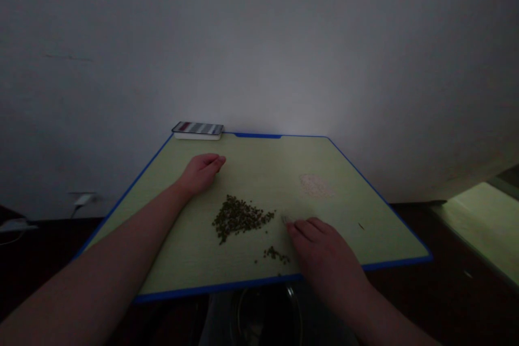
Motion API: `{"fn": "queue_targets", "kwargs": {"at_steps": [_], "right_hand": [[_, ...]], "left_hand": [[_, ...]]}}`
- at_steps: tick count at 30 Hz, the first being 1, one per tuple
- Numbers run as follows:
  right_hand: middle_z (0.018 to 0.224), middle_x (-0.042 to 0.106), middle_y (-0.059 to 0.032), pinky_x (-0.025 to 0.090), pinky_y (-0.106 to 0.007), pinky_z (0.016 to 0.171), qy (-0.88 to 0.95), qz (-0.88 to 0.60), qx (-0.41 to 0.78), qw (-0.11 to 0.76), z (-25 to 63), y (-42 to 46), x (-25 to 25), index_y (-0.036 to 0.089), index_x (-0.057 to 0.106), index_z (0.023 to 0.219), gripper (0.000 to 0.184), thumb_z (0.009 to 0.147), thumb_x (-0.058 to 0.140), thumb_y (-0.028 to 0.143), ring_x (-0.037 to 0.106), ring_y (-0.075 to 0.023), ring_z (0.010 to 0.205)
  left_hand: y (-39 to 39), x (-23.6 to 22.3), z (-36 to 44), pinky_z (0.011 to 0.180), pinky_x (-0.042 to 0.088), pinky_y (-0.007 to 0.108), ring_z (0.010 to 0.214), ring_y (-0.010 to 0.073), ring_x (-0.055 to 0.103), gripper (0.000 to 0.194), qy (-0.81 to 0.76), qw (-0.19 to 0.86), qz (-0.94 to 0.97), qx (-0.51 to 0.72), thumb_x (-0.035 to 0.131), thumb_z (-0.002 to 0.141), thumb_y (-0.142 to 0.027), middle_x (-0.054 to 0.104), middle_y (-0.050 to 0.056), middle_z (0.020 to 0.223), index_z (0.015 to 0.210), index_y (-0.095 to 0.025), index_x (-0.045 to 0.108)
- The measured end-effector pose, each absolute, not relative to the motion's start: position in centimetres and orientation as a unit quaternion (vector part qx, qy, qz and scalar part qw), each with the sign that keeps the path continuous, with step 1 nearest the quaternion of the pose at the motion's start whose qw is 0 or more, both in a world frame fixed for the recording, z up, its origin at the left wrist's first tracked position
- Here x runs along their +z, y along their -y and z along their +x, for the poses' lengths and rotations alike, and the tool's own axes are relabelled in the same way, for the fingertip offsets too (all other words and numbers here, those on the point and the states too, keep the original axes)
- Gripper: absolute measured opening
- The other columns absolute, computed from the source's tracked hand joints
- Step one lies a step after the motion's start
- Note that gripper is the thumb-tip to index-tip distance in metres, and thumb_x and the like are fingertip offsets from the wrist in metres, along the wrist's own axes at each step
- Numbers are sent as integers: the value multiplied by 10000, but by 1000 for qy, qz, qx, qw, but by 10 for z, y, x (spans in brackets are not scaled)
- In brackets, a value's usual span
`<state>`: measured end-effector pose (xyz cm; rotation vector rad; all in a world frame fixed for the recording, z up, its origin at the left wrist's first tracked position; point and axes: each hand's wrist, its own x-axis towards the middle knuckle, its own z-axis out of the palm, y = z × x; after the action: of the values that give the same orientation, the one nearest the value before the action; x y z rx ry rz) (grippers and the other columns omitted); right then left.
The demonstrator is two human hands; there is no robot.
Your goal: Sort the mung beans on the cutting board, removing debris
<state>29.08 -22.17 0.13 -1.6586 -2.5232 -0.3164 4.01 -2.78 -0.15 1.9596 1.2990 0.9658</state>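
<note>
A heap of small dark green beans mixed with pale grains lies in the middle of a light green table with a blue rim. My right hand rests palm down just right of the heap, its fingertips pressed together on a few pale grains. A smaller cluster of green beans lies by that hand near the front edge. A small pale pile of grains sits further back on the right. My left hand lies on the table behind the heap, fingers loosely curled, holding nothing.
A phone lies at the table's back left corner against a white wall. A round glass or metal bowl shows dimly below the front edge. A plug and cable sit at the left. Another greenish surface is at the right.
</note>
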Motion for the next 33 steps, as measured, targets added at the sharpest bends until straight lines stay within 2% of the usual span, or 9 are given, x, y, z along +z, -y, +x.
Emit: {"fn": "queue_targets", "kwargs": {"at_steps": [6,15,24,33], "right_hand": [[975,650,-107,441,-356,762,845,-522,-88,70,278,219,4,98,592,1120,370,754,568,52,535,-224,892],[1008,647,-110,450,-359,774,812,-576,-95,25,296,208,8,94,589,1147,382,776,525,32,546,-236,911],[973,644,-100,438,-347,788,842,-530,-77,57,280,217,5,99,586,1135,371,767,575,56,532,-217,898],[943,646,-109,447,-360,732,837,-539,-77,56,266,212,11,91,604,1096,319,783,554,62,534,-229,878]], "left_hand": [[27,-3,40,464,238,237,455,82,314,412,-484,298,738,364,420,805,-474,336,-50,443,520,-181,364],[30,-1,41,467,236,236,450,77,311,413,-490,296,738,357,411,809,-475,320,-54,450,525,-180,359],[30,1,42,457,234,233,444,76,302,414,-499,290,739,348,403,806,-480,312,-53,445,523,-181,356],[32,2,41,468,254,236,459,87,323,416,-492,291,740,355,406,803,-495,346,-47,455,531,-183,370]]}}
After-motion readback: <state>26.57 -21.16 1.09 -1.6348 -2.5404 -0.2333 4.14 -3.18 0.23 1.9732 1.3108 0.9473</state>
